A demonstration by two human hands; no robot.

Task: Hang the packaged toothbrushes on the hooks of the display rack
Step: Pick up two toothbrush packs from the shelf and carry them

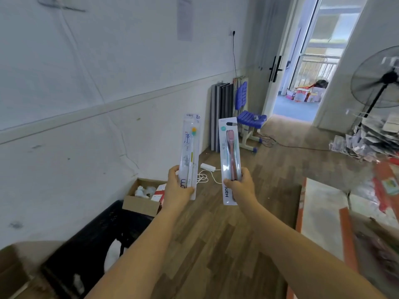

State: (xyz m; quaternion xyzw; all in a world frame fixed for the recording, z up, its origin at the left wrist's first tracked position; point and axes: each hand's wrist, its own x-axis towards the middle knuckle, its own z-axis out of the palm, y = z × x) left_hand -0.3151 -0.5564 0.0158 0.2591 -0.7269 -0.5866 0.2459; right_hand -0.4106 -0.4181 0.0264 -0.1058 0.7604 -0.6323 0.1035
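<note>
My left hand [177,188] grips the lower end of a packaged white toothbrush [190,145], held upright in front of the wall. My right hand [239,185] grips the lower part of a packaged red toothbrush [230,152], also upright and tilted slightly left. The two packs stand side by side, apart from each other, above the wooden floor. No display rack with hooks shows clearly; a blurred red and white structure [323,203] lies at the right edge.
An open cardboard box [142,201] and a black crate [97,238] sit by the wall at lower left. A white power strip [207,167] lies on the floor. A blue chair [248,119], a standing fan [380,80] and an open doorway [302,83] are farther back.
</note>
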